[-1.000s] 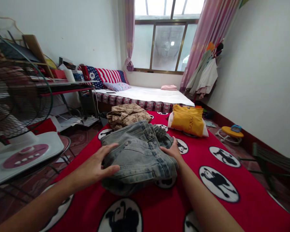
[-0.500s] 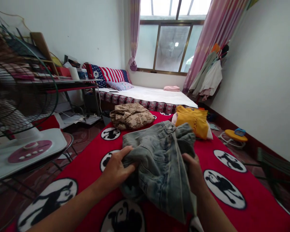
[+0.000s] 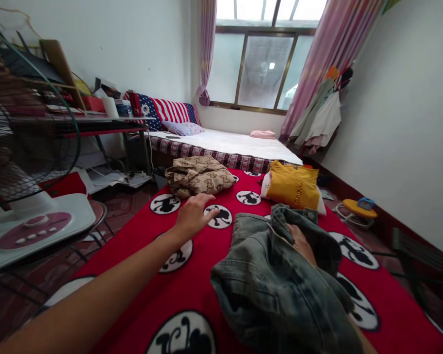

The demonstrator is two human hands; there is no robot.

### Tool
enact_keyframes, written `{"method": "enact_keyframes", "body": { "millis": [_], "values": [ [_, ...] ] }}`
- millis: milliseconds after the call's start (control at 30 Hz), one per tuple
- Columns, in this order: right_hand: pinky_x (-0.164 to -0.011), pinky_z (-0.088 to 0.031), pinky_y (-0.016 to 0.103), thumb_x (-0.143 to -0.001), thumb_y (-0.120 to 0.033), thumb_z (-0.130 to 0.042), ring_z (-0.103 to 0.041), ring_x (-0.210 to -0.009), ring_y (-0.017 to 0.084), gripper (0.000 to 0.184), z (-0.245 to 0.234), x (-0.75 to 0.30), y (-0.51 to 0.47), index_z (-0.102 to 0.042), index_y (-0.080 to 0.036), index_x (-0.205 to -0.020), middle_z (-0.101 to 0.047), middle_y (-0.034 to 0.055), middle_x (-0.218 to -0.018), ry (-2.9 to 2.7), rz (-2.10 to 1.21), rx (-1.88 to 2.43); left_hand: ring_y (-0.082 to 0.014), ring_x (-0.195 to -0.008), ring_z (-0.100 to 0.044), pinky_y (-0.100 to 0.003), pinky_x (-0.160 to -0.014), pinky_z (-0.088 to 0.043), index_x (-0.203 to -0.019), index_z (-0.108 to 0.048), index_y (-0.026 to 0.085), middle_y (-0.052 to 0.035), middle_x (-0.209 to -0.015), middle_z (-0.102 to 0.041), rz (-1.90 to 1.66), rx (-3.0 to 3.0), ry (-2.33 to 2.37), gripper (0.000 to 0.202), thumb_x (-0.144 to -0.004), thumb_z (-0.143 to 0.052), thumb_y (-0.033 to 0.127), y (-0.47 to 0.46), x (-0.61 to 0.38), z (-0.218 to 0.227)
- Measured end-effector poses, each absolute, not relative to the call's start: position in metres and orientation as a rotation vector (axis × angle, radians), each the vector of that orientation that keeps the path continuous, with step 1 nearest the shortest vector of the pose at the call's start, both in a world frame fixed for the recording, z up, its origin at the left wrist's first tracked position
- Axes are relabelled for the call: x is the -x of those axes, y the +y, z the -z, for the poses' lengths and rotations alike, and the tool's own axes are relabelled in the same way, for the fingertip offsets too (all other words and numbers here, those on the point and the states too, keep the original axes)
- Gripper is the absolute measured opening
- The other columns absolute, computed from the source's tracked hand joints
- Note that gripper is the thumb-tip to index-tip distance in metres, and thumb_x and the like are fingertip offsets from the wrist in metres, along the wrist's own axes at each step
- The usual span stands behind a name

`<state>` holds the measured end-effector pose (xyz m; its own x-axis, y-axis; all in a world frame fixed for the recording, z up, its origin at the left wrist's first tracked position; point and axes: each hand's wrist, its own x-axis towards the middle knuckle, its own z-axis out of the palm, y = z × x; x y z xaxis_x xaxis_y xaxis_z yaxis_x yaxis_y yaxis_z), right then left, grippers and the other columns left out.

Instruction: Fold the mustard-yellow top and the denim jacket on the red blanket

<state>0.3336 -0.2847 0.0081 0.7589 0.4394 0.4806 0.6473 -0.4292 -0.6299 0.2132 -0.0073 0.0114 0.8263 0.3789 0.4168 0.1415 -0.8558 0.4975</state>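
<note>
A crumpled blue-grey denim garment [image 3: 280, 280] with a button at its band hangs in bunched folds over the red cloth, at the lower right. My right hand [image 3: 300, 242] reaches into its upper part and grips it, with fingers partly hidden by the fabric. To the left, my left hand [image 3: 195, 215] is open and holds nothing, its thumb and fingers apart above the cloth. Just beyond that hand lies a folded beige patterned garment [image 3: 201, 176]. Farther back at the right is a folded yellow garment [image 3: 294, 184] on top of something pale.
The red cloth [image 3: 133, 275] with round black-and-white figures covers the surface before me. A fan [image 3: 25, 128] and a cluttered desk [image 3: 110, 123] stand at left. Behind is a bed [image 3: 221, 142]; at right, a yellow stool [image 3: 360, 210] and a dark chair [image 3: 424, 250].
My left hand has let go of the denim garment and moved slightly up, its fingers now spread. My right hand has carried the garment right and toward me.
</note>
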Motion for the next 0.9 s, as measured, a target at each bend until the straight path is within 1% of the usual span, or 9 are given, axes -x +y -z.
{"method": "enact_keyframes", "body": {
  "millis": [100,167,200,267,367,567,667,767,900],
  "values": [
    [-0.097,-0.045,0.045,-0.075,-0.053,-0.051,-0.061,-0.107,0.033,0.039,0.009,-0.327,-0.291,-0.065,-0.022,-0.094,-0.066,0.0105,-0.103,-0.740,0.231,2.046,-0.0444,-0.136,-0.036,-0.051,-0.106,-0.037,-0.150,-0.033,0.029,-0.0180,-0.158,-0.022,-0.565,-2.725,0.780,0.089,-0.074,-0.073,0.051,0.030,-0.239,-0.001],
    [-0.097,-0.045,0.043,-0.076,-0.052,-0.053,-0.060,-0.108,0.033,0.039,0.014,-0.320,-0.296,-0.065,-0.022,-0.097,-0.065,0.0096,-0.105,-0.685,0.210,1.971,-0.0526,-0.136,-0.031,-0.058,-0.102,-0.037,-0.152,-0.026,0.034,-0.0185,-0.161,-0.002,-0.384,-2.773,0.912,0.099,-0.069,-0.074,0.058,0.048,-0.258,0.011],
    [-0.097,-0.045,0.041,-0.078,-0.051,-0.054,-0.060,-0.108,0.032,0.039,0.016,-0.316,-0.297,-0.065,-0.021,-0.099,-0.065,0.0091,-0.107,-0.660,0.205,1.928,-0.0539,-0.134,-0.033,-0.061,-0.102,-0.036,-0.151,-0.028,0.036,-0.0173,-0.162,0.001,-0.348,-2.791,0.933,0.095,-0.070,-0.072,0.060,0.055,-0.268,0.016],
    [-0.099,-0.044,0.039,-0.081,-0.049,-0.053,-0.059,-0.109,0.032,0.039,0.021,-0.311,-0.300,-0.065,-0.020,-0.105,-0.065,0.0076,-0.109,-0.609,0.218,1.849,-0.0508,-0.130,-0.042,-0.060,-0.104,-0.035,-0.147,-0.037,0.037,-0.0135,-0.162,0.000,-0.375,-2.819,0.925,0.079,-0.076,-0.066,0.056,0.066,-0.286,0.026],
    [-0.098,-0.046,0.036,-0.084,-0.045,-0.051,-0.059,-0.112,0.030,0.037,0.028,-0.305,-0.301,-0.064,-0.024,-0.112,-0.066,0.0036,-0.113,-0.535,0.223,1.801,-0.0401,-0.123,-0.053,-0.051,-0.107,-0.038,-0.138,-0.051,0.034,-0.0092,-0.160,-0.009,-0.465,-2.820,0.842,0.054,-0.084,-0.058,0.037,0.082,-0.311,0.036],
    [-0.084,-0.055,0.034,-0.087,-0.043,-0.050,-0.062,-0.112,0.029,0.040,0.032,-0.299,-0.303,-0.063,-0.032,-0.122,-0.068,-0.0010,-0.114,-0.447,0.164,1.784,-0.0320,-0.124,-0.054,-0.040,-0.107,-0.041,-0.131,-0.057,0.025,-0.0098,-0.157,-0.017,-0.488,-2.867,0.734,0.047,-0.084,-0.058,0.023,0.117,-0.345,0.035],
    [-0.087,-0.054,0.033,-0.085,-0.041,-0.052,-0.062,-0.112,0.029,0.039,0.032,-0.297,-0.303,-0.066,-0.034,-0.121,-0.069,-0.0029,-0.113,-0.411,0.148,1.740,-0.0289,-0.118,-0.057,-0.041,-0.105,-0.042,-0.134,-0.052,0.020,-0.0108,-0.158,-0.015,-0.435,-2.891,0.756,0.048,-0.087,-0.056,0.020,0.125,-0.352,0.024],
    [-0.091,-0.052,0.030,-0.084,-0.039,-0.053,-0.062,-0.113,0.026,0.038,0.032,-0.295,-0.303,-0.067,-0.034,-0.119,-0.069,-0.0054,-0.115,-0.367,0.147,1.704,-0.0287,-0.117,-0.056,-0.046,-0.102,-0.042,-0.136,-0.048,0.014,-0.0165,-0.159,-0.014,-0.400,-2.882,0.811,0.047,-0.090,-0.053,0.019,0.123,-0.361,0.010],
    [-0.080,-0.054,0.026,-0.082,-0.038,-0.056,-0.063,-0.112,0.025,0.039,0.034,-0.295,-0.306,-0.068,-0.031,-0.118,-0.071,-0.0064,-0.112,-0.304,0.124,1.697,-0.0399,-0.124,-0.049,-0.063,-0.100,-0.034,-0.125,-0.055,0.001,-0.0287,-0.148,-0.033,-0.315,-2.886,0.838,0.037,-0.091,-0.052,0.017,0.100,-0.377,-0.007]
  ]
}}
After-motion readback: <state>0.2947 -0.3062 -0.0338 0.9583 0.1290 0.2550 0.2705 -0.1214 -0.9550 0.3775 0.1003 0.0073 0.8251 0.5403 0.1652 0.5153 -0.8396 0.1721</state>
